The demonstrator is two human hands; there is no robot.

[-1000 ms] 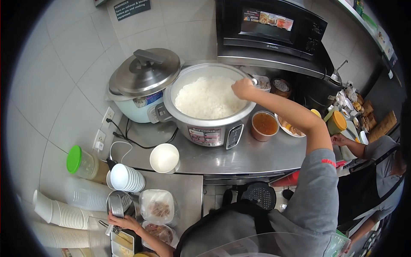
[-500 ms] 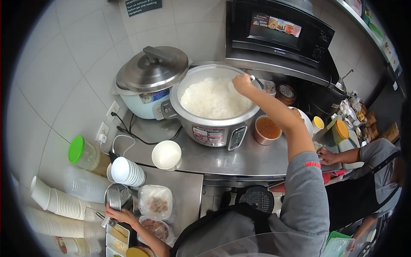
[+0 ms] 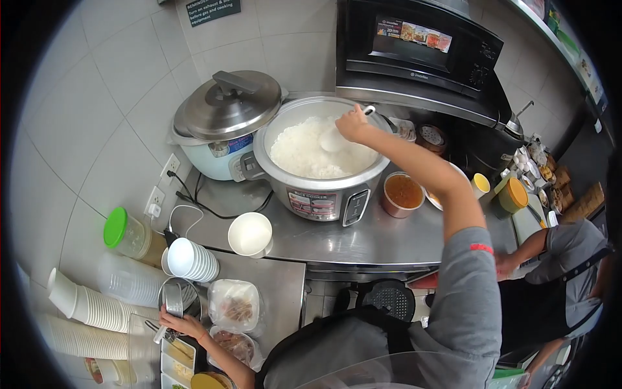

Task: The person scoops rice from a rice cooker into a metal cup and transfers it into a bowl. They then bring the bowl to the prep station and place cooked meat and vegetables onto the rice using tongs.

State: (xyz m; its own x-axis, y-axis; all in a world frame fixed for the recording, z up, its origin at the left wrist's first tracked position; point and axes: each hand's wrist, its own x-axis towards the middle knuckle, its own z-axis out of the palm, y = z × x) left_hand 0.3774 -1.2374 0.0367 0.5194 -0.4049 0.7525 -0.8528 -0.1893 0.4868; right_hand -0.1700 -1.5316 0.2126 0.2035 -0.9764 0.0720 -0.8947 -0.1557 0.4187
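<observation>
My right hand (image 3: 353, 124) is closed round the handle of a white rice paddle (image 3: 332, 140), whose blade touches the white rice (image 3: 301, 152) in the open rice cooker (image 3: 313, 188). Low on the left, my left hand (image 3: 183, 323) is closed on a small grey metal cup (image 3: 173, 299). This cup is over a round metal container (image 3: 189, 292); its grip is partly hidden by my fingers. Just right of the left hand lie a clear tub of food in plastic (image 3: 234, 305) and a tub of meat (image 3: 234, 347).
A white paper bowl (image 3: 250, 235) stands before the cooker, with stacked bowls (image 3: 194, 259) to its left. A tub of orange-brown sauce (image 3: 403, 193) sits right of the cooker. A co-worker (image 3: 551, 285) stands at the right. A lidded cooker (image 3: 227, 123) is behind left.
My right hand has moved left over the rice, and the paddle's blade now shows more clearly. My left hand stays in place. The co-worker's arm has drawn back from the counter.
</observation>
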